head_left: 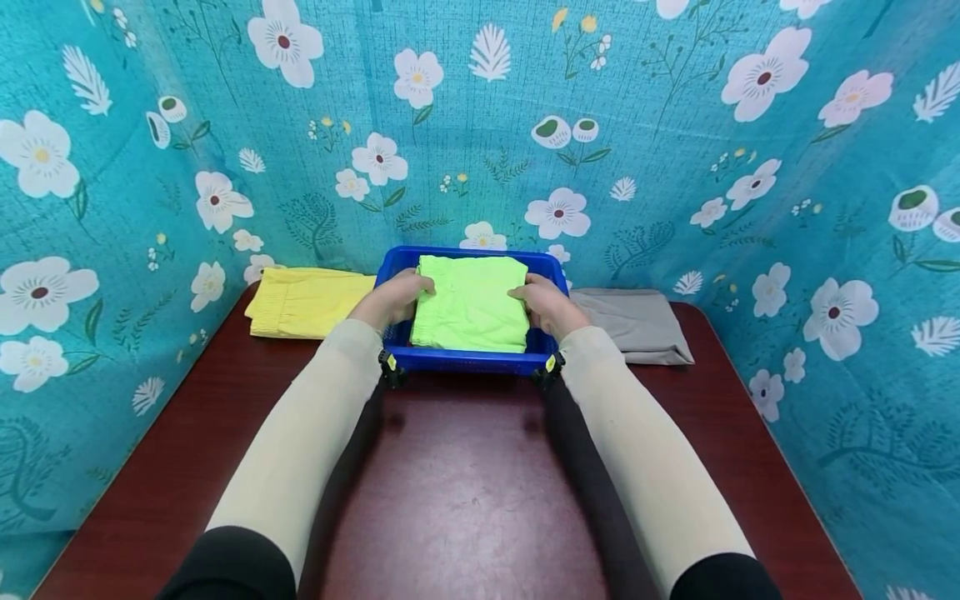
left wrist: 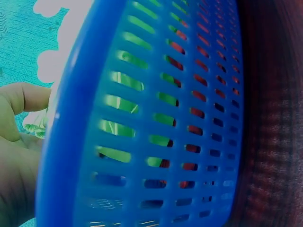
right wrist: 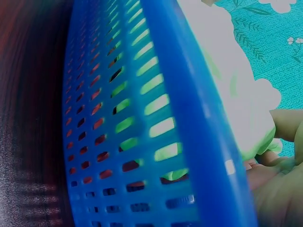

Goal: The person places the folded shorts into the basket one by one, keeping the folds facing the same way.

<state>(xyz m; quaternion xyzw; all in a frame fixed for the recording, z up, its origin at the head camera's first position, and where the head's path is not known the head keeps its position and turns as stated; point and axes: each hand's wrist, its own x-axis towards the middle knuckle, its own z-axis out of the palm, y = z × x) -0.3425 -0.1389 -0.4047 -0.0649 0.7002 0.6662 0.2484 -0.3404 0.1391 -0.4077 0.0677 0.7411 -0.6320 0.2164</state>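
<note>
We see a teal floral curtain (head_left: 637,150) around the back and sides of a dark red-brown table (head_left: 472,483). Two long cream sleeves (head_left: 300,450) with black cuffs (head_left: 228,567) reach forward over it. Near the table's far edge stands a blue plastic basket (head_left: 465,362) with slotted walls. In it we find a bright green folded cloth (head_left: 472,304), lying flat side up; both wrist views show green through the upper slots. Lower slots show reddish patches, and we cannot tell what makes them.

Left of the basket lies a yellow folded cloth (head_left: 311,304) with a gathered band at its outer end; right of it lies a grey folded cloth (head_left: 637,325), partly behind the right forearm.

The green cloth sits between the two hands, which are well apart from each other. The left hand (head_left: 392,302) pinches its left side, thumb on top; the right hand (head_left: 551,307) pinches its right side the same way, and in the right wrist view we make out fingers beneath the cloth. Both hands are inside the basket's rim.

Smallest are the black wrist devices (head_left: 395,377), each bearing a yellow label (head_left: 391,362) with a dark mark too small for us to read.
</note>
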